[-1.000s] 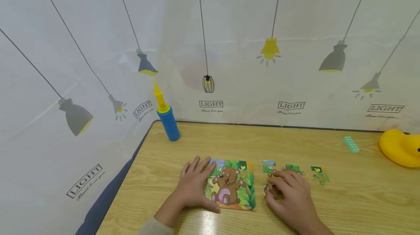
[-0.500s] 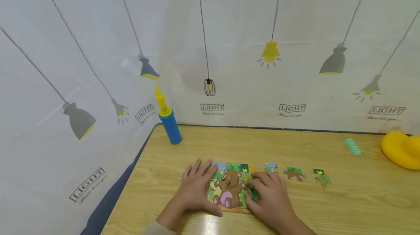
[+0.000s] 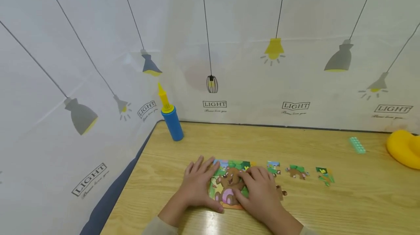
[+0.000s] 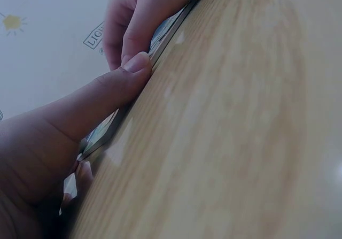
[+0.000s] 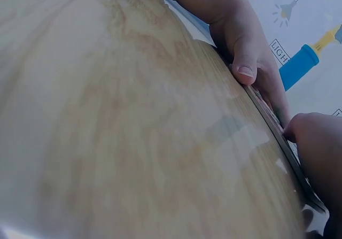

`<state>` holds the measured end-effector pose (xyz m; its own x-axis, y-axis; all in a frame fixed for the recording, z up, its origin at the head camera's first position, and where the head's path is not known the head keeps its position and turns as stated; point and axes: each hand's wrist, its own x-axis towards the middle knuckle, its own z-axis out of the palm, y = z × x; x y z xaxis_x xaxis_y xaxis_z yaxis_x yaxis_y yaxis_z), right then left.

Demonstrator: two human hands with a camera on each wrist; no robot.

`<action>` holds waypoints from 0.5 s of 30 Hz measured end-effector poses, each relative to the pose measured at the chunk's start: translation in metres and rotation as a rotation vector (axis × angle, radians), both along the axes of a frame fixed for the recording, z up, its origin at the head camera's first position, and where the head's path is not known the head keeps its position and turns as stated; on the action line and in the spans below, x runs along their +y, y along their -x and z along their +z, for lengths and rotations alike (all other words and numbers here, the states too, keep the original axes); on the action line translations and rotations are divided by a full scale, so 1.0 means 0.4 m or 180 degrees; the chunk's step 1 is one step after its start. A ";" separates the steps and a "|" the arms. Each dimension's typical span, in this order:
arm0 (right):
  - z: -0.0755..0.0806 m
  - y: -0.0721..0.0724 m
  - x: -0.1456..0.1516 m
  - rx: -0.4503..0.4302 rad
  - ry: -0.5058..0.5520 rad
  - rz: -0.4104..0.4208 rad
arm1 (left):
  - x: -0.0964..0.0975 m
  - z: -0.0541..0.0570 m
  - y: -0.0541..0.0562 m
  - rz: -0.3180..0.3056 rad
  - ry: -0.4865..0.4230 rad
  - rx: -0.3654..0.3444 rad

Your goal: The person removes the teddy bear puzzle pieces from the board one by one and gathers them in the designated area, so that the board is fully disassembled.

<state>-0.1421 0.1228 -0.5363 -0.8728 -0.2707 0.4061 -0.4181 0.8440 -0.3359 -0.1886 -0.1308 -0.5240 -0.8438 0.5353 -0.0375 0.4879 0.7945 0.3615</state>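
A square jigsaw puzzle [image 3: 226, 182] with a brown bear picture lies on the wooden table. My left hand [image 3: 198, 185] rests at its left side with fingers spread, the thumb reaching along the near edge. In the left wrist view, that thumb [image 4: 115, 84] presses beside the puzzle's thin edge. Over the right half of the picture is my right hand [image 3: 260, 193], its bent fingertips and thumb touching the bear with a gap between them. Right of the puzzle lie loose pieces: a blue one [image 3: 273, 167], a brown one [image 3: 296, 172] and a green one [image 3: 325, 175]. Another brown piece [image 3: 281, 192] is partly hidden by the right hand.
A blue and yellow hand pump [image 3: 172, 122] stands at the table's back left corner. A mint studded block [image 3: 357, 145] and a yellow rubber duck [image 3: 405, 149] sit at the back right. The wall covering [image 3: 242, 81] with printed lamps runs behind the table.
My right hand has moved left from the loose pieces onto the puzzle's right half, uncovering the loose pieces along the top row. The left hand keeps its place on the puzzle's left side.
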 end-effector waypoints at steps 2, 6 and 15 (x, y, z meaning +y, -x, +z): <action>0.001 -0.001 -0.002 -0.0091 0.0010 -0.0020 | -0.001 0.003 -0.001 0.0004 -0.0017 -0.0015; 0.004 -0.002 -0.005 -0.0236 0.0095 -0.0013 | -0.002 0.003 -0.001 -0.0012 -0.0040 -0.0022; 0.001 0.010 -0.001 -0.0559 0.0457 -0.0093 | -0.002 0.000 0.000 -0.0007 -0.0027 -0.0018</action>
<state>-0.1462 0.1223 -0.5360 -0.9401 -0.1947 0.2798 -0.3187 0.7931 -0.5191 -0.1888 -0.1316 -0.5239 -0.8424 0.5375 -0.0379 0.4876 0.7903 0.3709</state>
